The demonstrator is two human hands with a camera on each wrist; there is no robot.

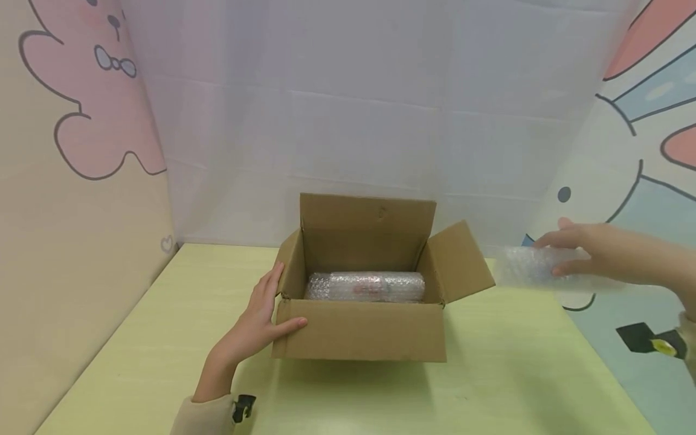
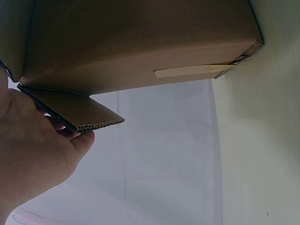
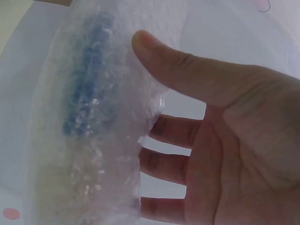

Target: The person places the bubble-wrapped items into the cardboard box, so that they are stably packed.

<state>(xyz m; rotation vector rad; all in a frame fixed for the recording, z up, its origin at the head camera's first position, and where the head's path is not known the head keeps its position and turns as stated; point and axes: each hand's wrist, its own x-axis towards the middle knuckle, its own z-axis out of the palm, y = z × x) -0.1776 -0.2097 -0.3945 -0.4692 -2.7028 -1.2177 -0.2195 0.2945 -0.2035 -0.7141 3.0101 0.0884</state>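
An open cardboard box (image 1: pixel 359 332) stands on the table. My left hand (image 1: pixel 255 323) holds its front left corner, thumb over the front flap and fingers along the left flap (image 2: pixel 70 110). Inside the box lies a bubble-wrapped roll (image 1: pixel 367 286) with red marks showing through. Off to the right, my right hand (image 1: pixel 582 251) grips a second bubble-wrapped package (image 1: pixel 527 266), blurred in the head view. The right wrist view shows something blue through that wrap, with the thumb on the near side and the fingers at its edge.
The pale yellow-green table (image 1: pixel 147 338) runs under the box. A white sheet (image 1: pixel 359 121) hangs behind, and walls with cartoon drawings stand left and right. The box's right flap (image 1: pixel 461 263) sticks outward and its back flap (image 1: pixel 367 220) stands up.
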